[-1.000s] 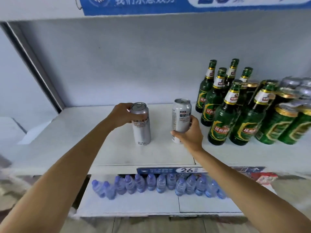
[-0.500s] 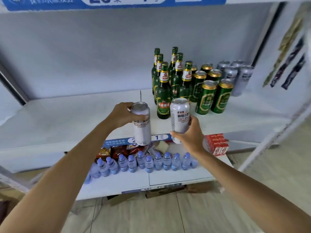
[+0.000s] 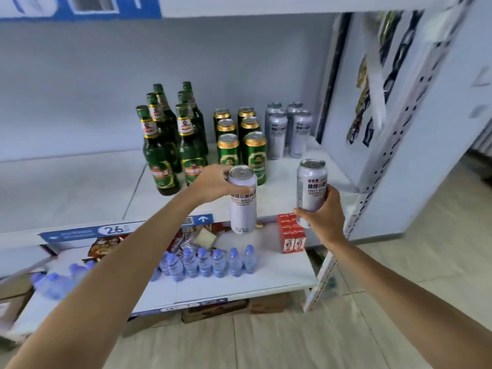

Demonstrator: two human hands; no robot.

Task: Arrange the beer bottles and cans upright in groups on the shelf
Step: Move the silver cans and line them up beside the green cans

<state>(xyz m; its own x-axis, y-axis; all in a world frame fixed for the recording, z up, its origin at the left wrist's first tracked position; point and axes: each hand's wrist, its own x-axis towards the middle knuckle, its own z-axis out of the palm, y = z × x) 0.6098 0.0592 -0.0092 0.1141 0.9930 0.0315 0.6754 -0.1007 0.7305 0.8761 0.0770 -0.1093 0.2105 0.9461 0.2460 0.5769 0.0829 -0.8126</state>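
Silver cans held upright, one (image 3: 242, 201) gripped by left hand (image 3: 213, 183), other (image 3: 311, 187) by right hand (image 3: 326, 214), before shelf (image 3: 80, 187)

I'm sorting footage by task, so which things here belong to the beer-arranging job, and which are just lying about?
Part of the job:
left hand gripping a silver can
right hand gripping another silver can
green bottles
green cans
shelved silver cans
shelf

Just lying about:
water bottles
red cartons
snack packets
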